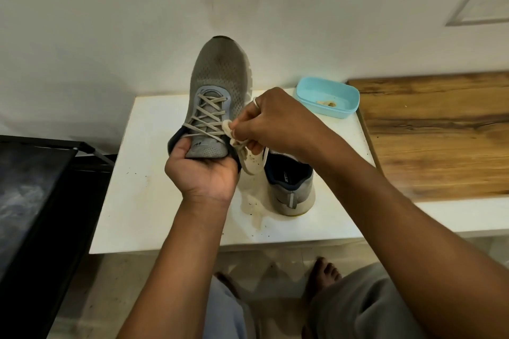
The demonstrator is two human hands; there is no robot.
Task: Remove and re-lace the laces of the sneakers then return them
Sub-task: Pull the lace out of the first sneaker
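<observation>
My left hand (202, 170) grips a grey knitted-mesh sneaker (217, 96) at its heel end, fingers curled around the dark navy collar, holding it lifted above a small white table (143, 173) with its toe pointing away from me toward the pale wall. The sneaker's upper is a fine perforated grey mesh with a pale blue band framing the eyelets, and a darker smudge marks the toe. Flat, off-white laces (208, 115) cross the tongue in several diagonal rows, threaded up to the collar. My right hand (271, 124), a ring on one finger, is closed in a pinch on the loose lace ends at the sneaker's right side; the free ends hang below my fingers.

The second grey sneaker (290, 187) stands on the table just beside, its heel toward me, navy lining showing inside. A light blue plastic oval tub (326, 100) sits at the table's far right corner, next to a wooden shelf top (440, 132).
</observation>
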